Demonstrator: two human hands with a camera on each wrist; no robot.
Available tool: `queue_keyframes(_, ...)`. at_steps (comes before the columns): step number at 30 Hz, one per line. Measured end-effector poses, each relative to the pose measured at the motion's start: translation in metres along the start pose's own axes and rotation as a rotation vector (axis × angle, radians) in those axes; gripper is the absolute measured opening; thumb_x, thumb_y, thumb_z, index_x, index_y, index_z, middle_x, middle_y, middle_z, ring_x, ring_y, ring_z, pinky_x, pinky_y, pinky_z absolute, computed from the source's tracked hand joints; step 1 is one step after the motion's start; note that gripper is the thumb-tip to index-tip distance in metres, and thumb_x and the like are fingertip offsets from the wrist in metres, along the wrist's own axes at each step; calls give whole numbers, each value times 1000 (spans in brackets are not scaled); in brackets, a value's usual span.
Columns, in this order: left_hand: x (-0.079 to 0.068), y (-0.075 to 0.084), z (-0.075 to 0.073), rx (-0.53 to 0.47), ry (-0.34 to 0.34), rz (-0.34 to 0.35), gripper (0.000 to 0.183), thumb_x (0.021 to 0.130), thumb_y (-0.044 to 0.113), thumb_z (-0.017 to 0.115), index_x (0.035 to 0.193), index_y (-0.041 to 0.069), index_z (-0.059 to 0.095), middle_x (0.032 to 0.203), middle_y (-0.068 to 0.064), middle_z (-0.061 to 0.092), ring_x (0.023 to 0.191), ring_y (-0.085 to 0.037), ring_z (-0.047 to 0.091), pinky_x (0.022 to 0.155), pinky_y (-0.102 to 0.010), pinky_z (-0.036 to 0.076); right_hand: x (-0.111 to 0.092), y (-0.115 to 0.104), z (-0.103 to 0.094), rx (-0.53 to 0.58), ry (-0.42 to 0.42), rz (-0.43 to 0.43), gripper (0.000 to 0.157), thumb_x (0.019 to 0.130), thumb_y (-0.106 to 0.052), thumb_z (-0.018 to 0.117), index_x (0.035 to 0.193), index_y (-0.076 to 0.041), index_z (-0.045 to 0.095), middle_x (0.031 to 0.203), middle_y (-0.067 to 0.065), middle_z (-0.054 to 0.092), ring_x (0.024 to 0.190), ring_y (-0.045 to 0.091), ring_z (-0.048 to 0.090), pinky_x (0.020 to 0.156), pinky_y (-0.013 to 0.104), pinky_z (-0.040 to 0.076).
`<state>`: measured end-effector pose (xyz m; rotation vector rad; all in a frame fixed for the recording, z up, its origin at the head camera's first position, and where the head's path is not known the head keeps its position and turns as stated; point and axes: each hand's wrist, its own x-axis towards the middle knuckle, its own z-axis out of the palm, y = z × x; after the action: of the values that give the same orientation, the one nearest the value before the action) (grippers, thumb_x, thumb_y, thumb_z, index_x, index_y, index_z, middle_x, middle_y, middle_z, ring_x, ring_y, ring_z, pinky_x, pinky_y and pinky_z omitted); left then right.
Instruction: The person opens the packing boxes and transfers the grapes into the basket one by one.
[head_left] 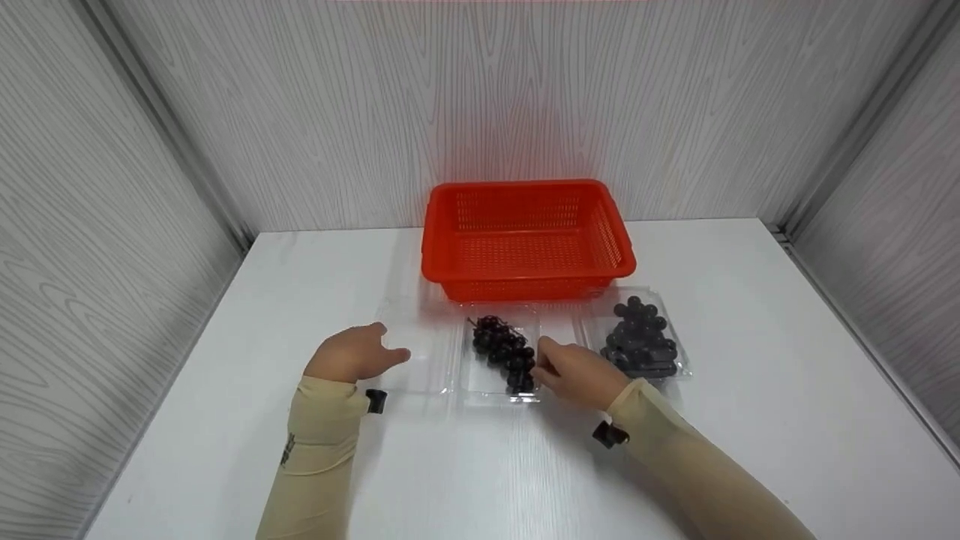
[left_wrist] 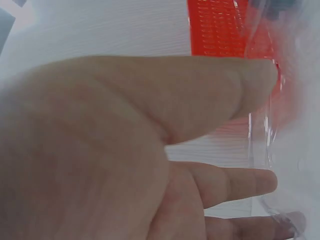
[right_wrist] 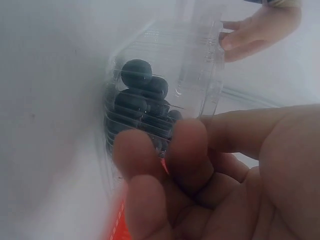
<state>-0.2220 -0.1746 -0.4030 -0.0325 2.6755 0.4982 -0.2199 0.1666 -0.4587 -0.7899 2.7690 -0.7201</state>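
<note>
A clear plastic clamshell container (head_left: 459, 379) lies unfolded on the table, with a bunch of dark grapes (head_left: 501, 346) in its right half. At the left edge of its empty lid half (head_left: 427, 352) is my left hand (head_left: 352, 352), thumb and fingers spread and fairly straight. One fingertip shows through the plastic in the left wrist view. My right hand (head_left: 577, 371) is at the container's right side. In the right wrist view its thumb and curled fingers (right_wrist: 187, 150) pinch the rim, with the grapes behind the clear wall.
Behind the container stands a red plastic basket (head_left: 525, 289) with nothing in it. A second clear container (head_left: 684, 367) with dark grapes (head_left: 637, 334) sits right of my right hand. Grey wood-grain panels (head_left: 360, 112) enclose the white table (head_left: 465, 472) at the back and sides.
</note>
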Motion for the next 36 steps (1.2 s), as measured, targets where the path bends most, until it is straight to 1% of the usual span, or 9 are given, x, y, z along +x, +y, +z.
queue_keyframes(8, 4, -7, 8, -4, -23, 16, 76, 100, 49, 57, 156, 0, 41, 156, -22, 47, 144, -44, 42, 116, -60, 35, -2, 1, -3, -7, 8, 11, 11, 104, -23, 63, 100, -14, 58, 80, -4, 63, 67, 12, 55, 63, 32, 51)
queue_keyframes(12, 6, -9, 8, 20, -37, 45, 73, 101, 49, 55, 154, 0, 45, 156, -23, 46, 145, -45, 40, 117, -60, 34, -3, 1, -5, -4, 15, 26, 10, 103, -21, 64, 100, -14, 58, 80, -4, 63, 68, 12, 55, 64, 32, 52)
queue_keyframes(17, 8, -9, 8, 22, -56, 55, 72, 102, 49, 53, 151, -3, 47, 157, -25, 43, 147, -46, 37, 119, -58, 32, -2, 2, -6, -16, 25, 22, 10, 102, -21, 65, 100, -14, 58, 81, -4, 64, 68, 12, 55, 65, 33, 52)
queue_keyframes(20, 9, -10, 9, 21, -71, 57, 71, 101, 48, 54, 149, -4, 50, 156, -25, 44, 146, -45, 38, 118, -58, 33, -1, 2, -5, -30, 26, 16, 10, 101, -21, 65, 100, -13, 59, 80, -3, 63, 68, 12, 54, 64, 32, 51)
queue_keyframes(25, 10, -9, 10, 78, -77, 109, 64, 103, 46, 53, 143, -4, 57, 149, -25, 52, 140, -45, 46, 115, -59, 38, -1, 3, -7, -34, 24, 9, 10, 101, -21, 65, 99, -14, 58, 79, -4, 62, 67, 12, 54, 64, 31, 50)
queue_keyframes(28, 5, -4, 7, 91, -26, 115, 61, 103, 45, 53, 144, 0, 58, 149, -29, 50, 139, -49, 43, 112, -62, 39, -1, 3, -8, -41, 25, -5, 10, 101, -20, 66, 98, -14, 59, 79, -5, 63, 67, 12, 54, 63, 31, 51)
queue_keyframes(31, -4, 7, 3, 43, 84, 141, 62, 100, 42, 58, 149, 3, 53, 150, -30, 47, 139, -51, 41, 111, -63, 40, -1, 2, -8, -44, 27, -15, 10, 100, -20, 67, 98, -14, 60, 79, -5, 63, 67, 12, 55, 63, 32, 51)
queue_keyframes(33, -8, 16, 1, 3, 164, 192, 65, 99, 39, 62, 152, 4, 49, 150, -30, 47, 139, -49, 42, 111, -63, 40, -1, 2, -9, -44, 27, -17, 9, 100, -21, 68, 98, -14, 62, 79, -5, 64, 68, 13, 55, 64, 33, 51)
queue_keyframes(36, -10, 29, 1, -57, 274, 266, 68, 97, 35, 67, 155, 8, 45, 152, -24, 48, 140, -44, 45, 112, -60, 41, -2, 1, -11, -46, 25, -11, 8, 100, -22, 68, 98, -14, 65, 78, -6, 63, 68, 13, 56, 64, 34, 51)
